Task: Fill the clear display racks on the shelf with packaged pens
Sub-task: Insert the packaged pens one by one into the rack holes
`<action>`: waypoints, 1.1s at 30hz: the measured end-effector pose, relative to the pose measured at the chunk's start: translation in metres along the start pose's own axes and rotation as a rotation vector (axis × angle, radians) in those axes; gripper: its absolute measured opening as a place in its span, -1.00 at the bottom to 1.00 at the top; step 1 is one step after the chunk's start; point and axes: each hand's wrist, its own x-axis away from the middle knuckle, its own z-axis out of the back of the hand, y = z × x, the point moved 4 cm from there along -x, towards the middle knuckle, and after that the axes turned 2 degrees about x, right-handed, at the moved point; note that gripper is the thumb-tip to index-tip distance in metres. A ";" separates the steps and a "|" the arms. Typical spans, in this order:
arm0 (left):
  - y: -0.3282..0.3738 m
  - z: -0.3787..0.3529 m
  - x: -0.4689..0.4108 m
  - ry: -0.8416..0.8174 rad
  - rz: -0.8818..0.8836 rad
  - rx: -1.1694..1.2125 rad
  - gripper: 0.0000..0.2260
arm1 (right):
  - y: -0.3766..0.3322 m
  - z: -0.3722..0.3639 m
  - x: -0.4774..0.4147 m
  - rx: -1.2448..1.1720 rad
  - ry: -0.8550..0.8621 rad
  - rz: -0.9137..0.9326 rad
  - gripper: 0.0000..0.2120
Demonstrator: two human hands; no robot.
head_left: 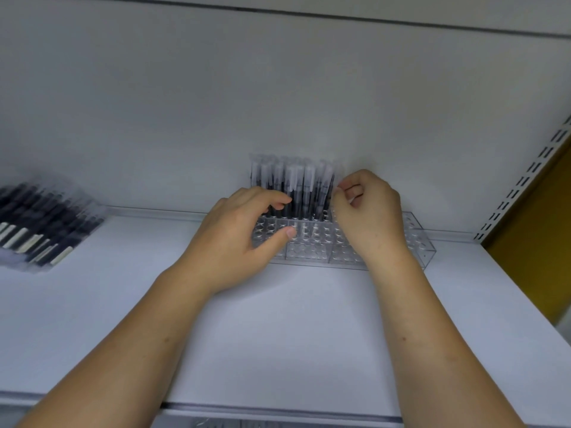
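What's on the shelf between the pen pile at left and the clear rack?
Nothing; the head view shows bare white shelf between the pen pile and the clear rack.

A clear plastic rack (312,253) with rows of round holes sits at the back edge of a white shelf (293,329), against the pale back wall. Dark packaged pens (296,188) in clear sleeves stand upright in its rear rows; the front holes are unfilled. The left hand (238,242) curls its fingers round the lower barrels of the left pens, thumb resting on the rack's top. The right hand (367,211) pinches the sleeve of the rightmost standing pen. A blurred flat pile of packaged pens (43,223) lies at the shelf's left edge. A slotted white upright (522,180) rises at the back right corner.
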 end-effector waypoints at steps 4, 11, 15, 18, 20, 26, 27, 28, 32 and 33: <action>0.005 0.003 -0.004 0.023 0.008 -0.045 -0.64 | -0.013 0.002 0.006 -0.077 0.000 0.048 -0.96; 0.013 0.038 -0.015 0.053 0.012 -0.143 -0.67 | -0.051 0.001 0.008 -0.036 -0.138 0.169 -0.96; 0.001 0.078 0.001 0.122 0.082 -0.168 -0.67 | -0.083 -0.005 0.013 0.030 -0.243 0.258 -0.97; -0.018 0.107 0.026 0.122 0.156 -0.222 -0.68 | -0.114 -0.021 0.025 0.030 -0.305 0.317 -0.99; -0.034 0.126 0.046 0.117 0.219 -0.280 -0.68 | -0.134 -0.041 0.037 0.026 -0.346 0.353 -0.99; -0.083 0.168 0.101 0.052 0.488 -0.408 -0.54 | -0.184 -0.119 0.075 0.014 -0.457 0.415 -0.97; -0.091 0.173 0.107 0.031 0.540 -0.439 -0.52 | -0.191 -0.130 0.080 0.010 -0.476 0.415 -0.97; -0.100 0.178 0.111 0.012 0.585 -0.471 -0.50 | -0.196 -0.140 0.085 0.003 -0.492 0.416 -0.97; -0.133 0.193 0.111 -0.030 0.695 -0.585 -0.48 | -0.209 -0.165 0.097 -0.023 -0.535 0.424 -0.98; -0.141 0.195 0.110 -0.044 0.718 -0.600 -0.48 | -0.210 -0.168 0.099 -0.023 -0.541 0.429 -0.98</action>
